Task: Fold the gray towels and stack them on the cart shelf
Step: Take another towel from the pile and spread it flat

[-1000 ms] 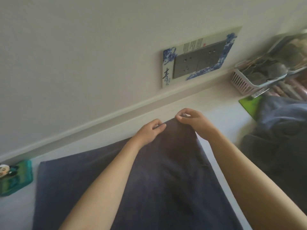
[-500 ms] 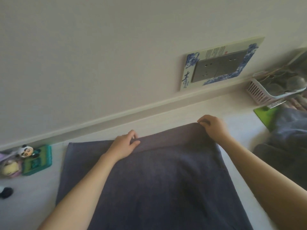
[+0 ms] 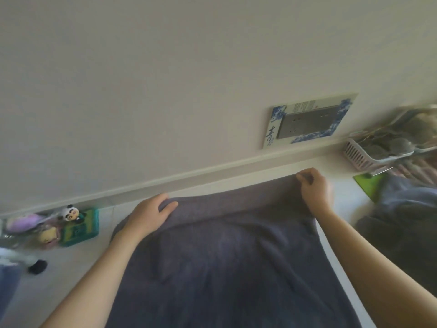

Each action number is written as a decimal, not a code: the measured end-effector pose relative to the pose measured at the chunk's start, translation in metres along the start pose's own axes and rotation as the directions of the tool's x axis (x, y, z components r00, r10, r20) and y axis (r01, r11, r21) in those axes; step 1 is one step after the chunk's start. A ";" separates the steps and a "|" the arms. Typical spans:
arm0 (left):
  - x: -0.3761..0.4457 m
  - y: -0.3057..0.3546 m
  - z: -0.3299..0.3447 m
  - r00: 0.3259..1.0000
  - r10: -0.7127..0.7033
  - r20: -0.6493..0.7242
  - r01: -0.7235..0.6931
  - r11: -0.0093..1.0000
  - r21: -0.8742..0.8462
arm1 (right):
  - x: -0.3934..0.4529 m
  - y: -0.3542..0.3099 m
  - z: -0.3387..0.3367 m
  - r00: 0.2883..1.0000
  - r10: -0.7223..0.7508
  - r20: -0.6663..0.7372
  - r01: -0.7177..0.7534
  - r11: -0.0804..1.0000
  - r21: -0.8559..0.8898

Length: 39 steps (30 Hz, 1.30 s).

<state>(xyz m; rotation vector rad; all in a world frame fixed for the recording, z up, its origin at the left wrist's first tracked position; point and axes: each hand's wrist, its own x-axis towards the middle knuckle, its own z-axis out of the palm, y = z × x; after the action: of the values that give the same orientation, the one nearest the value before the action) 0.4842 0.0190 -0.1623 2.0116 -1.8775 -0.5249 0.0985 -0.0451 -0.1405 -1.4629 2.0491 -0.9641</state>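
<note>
We see a gray towel (image 3: 224, 261) spread over a white tabletop (image 3: 71, 268), filling the lower centre of the frame and running off its bottom edge. Its far edge lies near the wall, a little below the middle of the frame.

Our left hand (image 3: 147, 215) sits at the left end of that far edge, fingers curled over the hem and gripping it. Our right hand (image 3: 313, 188) is at the right end of the same edge, right of centre, with its fingers bent and pinching the cloth. The stretch of hem between the two hands looks slightly lifted and taut.

At the right edge of the frame lies a heap of more gray towels (image 3: 402, 221), loosely bunched, with a green mat (image 3: 369, 185) showing beside it. Above them stands a pink slatted basket (image 3: 357, 155); what it holds is too blurred for us to tell.

On the wall, right of centre, is a gray socket plate (image 3: 307, 125) in a blue-and-white frame. At the left edge we see a green box (image 3: 79, 229) with a small panda figure (image 3: 69, 213) on it, and some blurred plush toys (image 3: 26, 222) beside them.
</note>
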 end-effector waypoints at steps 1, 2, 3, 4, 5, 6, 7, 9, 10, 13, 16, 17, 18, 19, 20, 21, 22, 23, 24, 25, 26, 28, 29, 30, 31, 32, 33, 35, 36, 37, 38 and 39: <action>-0.003 0.007 -0.013 0.998 0.029 -0.056 -0.030 0.999 -0.019 | -0.004 -0.009 -0.012 0.999 -0.032 -0.040 0.033 0.999 0.037; -0.005 0.014 -0.025 0.993 0.061 -0.104 -0.064 0.998 -0.027 | -0.008 -0.015 -0.022 0.996 -0.058 -0.073 0.063 0.996 0.068; -0.010 0.026 -0.043 0.982 0.099 -0.159 -0.103 0.995 -0.017 | -0.014 -0.025 -0.037 0.989 -0.086 -0.119 0.098 0.990 0.097; -0.011 0.034 -0.055 0.970 0.134 -0.202 -0.138 0.990 -0.002 | -0.016 -0.032 -0.047 0.982 -0.098 -0.162 0.118 0.986 0.117; -0.017 0.048 -0.073 0.952 0.165 -0.258 -0.167 0.986 0.015 | -0.020 -0.044 -0.063 0.973 -0.110 -0.204 0.141 0.980 0.143; -0.022 0.058 -0.089 0.923 0.202 -0.326 -0.200 0.979 0.041 | -0.023 -0.053 -0.078 0.964 -0.129 -0.232 0.172 0.969 0.177; -0.028 0.071 -0.106 0.889 0.234 -0.393 -0.231 0.971 0.057 | -0.027 -0.065 -0.095 0.956 -0.149 -0.252 0.203 0.957 0.205; -0.034 0.089 -0.134 0.803 0.295 -0.518 -0.301 0.951 0.076 | -0.030 -0.084 -0.121 0.933 -0.187 -0.307 0.263 0.937 0.228; -0.041 0.101 -0.151 0.739 0.336 -0.584 -0.338 0.935 0.110 | -0.034 -0.095 -0.139 0.910 -0.220 -0.352 0.316 0.917 0.244; -0.054 0.125 -0.189 0.589 0.441 -0.677 -0.367 0.892 0.263 | -0.044 -0.120 -0.180 0.842 -0.304 -0.446 0.437 0.869 0.233; -0.064 0.135 -0.211 0.544 0.519 -0.659 -0.340 0.855 0.392 | -0.049 -0.138 -0.205 0.830 -0.365 -0.421 0.466 0.869 0.167; -0.068 0.134 -0.214 0.529 0.520 -0.671 -0.330 0.854 0.402 | -0.052 -0.141 -0.209 0.825 -0.364 -0.433 0.474 0.863 0.178; -0.074 0.135 -0.217 0.511 0.508 -0.693 -0.319 0.861 0.396 | -0.057 -0.144 -0.214 0.817 -0.367 -0.444 0.486 0.853 0.190; -0.077 0.135 -0.219 0.490 0.494 -0.718 -0.317 0.868 0.381 | -0.060 -0.146 -0.215 0.815 -0.373 -0.444 0.494 0.847 0.195; -0.081 0.138 -0.223 0.478 0.487 -0.731 -0.324 0.872 0.368 | -0.063 -0.148 -0.219 0.816 -0.375 -0.440 0.496 0.845 0.200; -0.082 0.140 -0.226 0.486 0.477 -0.732 -0.332 0.876 0.350 | -0.065 -0.148 -0.220 0.816 -0.372 -0.442 0.496 0.844 0.204; -0.086 0.143 -0.227 0.498 0.473 -0.727 -0.339 0.877 0.339 | -0.069 -0.147 -0.222 0.812 -0.363 -0.457 0.494 0.844 0.207; -0.089 0.145 -0.228 0.501 0.473 -0.725 -0.344 0.877 0.335 | -0.072 -0.147 -0.223 0.805 -0.354 -0.476 0.496 0.842 0.212; -0.094 0.147 -0.228 0.490 0.478 -0.728 -0.346 0.874 0.341 | -0.075 -0.146 -0.226 0.800 -0.347 -0.489 0.501 0.835 0.226; -0.100 0.148 -0.230 0.474 0.478 -0.739 -0.346 0.873 0.343 | -0.080 -0.146 -0.229 0.798 -0.345 -0.495 0.509 0.825 0.245; -0.108 0.150 -0.233 0.471 0.468 -0.748 -0.349 0.878 0.329 | -0.085 -0.146 -0.233 0.801 -0.345 -0.490 0.512 0.819 0.259; -0.126 0.151 -0.238 0.485 0.432 -0.760 -0.370 0.889 0.269 | -0.097 -0.144 -0.242 0.803 -0.365 -0.472 0.521 0.813 0.258; -0.134 0.151 -0.238 0.491 0.417 -0.765 -0.388 0.891 0.237 | -0.103 -0.141 -0.246 0.802 -0.383 -0.459 0.530 0.811 0.250; -0.141 0.150 -0.239 0.494 0.412 -0.766 -0.400 0.890 0.220 | -0.107 -0.140 -0.251 0.802 -0.396 -0.448 0.537 0.806 0.248; -0.146 0.149 -0.237 0.505 0.407 -0.761 -0.398 0.892 0.213 | -0.109 -0.136 -0.252 0.809 -0.405 -0.425 0.537 0.804 0.254; -0.149 0.149 -0.236 0.527 0.404 -0.748 -0.383 0.898 0.215 | -0.109 -0.133 -0.253 0.819 -0.415 -0.396 0.532 0.808 0.253; -0.148 0.143 -0.229 0.572 0.395 -0.719 -0.357 0.909 0.215 | -0.106 -0.126 -0.246 0.838 -0.421 -0.348 0.513 0.824 0.240; -0.140 0.132 -0.211 0.689 0.353 -0.633 -0.291 0.935 0.204 | -0.095 -0.111 -0.228 0.870 -0.431 -0.238 0.474 0.865 0.165; -0.133 0.124 -0.197 0.758 0.315 -0.572 -0.252 0.949 0.189 | -0.087 -0.100 -0.214 0.890 -0.420 -0.178 0.443 0.889 0.119; -0.123 0.114 -0.180 0.820 0.270 -0.504 -0.211 0.962 0.173 | -0.078 -0.088 -0.196 0.909 -0.399 -0.122 0.410 0.908 0.085; -0.116 0.105 -0.162 0.873 0.221 -0.436 -0.167 0.973 0.159 | -0.072 -0.077 -0.180 0.924 -0.378 -0.067 0.381 0.922 0.060; -0.108 0.093 -0.142 0.918 0.161 -0.362 -0.115 0.983 0.144 | -0.065 -0.063 -0.162 0.937 -0.348 -0.005 0.348 0.936 0.042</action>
<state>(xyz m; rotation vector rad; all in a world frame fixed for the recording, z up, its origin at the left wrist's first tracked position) 0.4655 0.1193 0.0106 1.8685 -1.8266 0.0135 0.0473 0.0497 0.0108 -1.8426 1.7867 -1.1304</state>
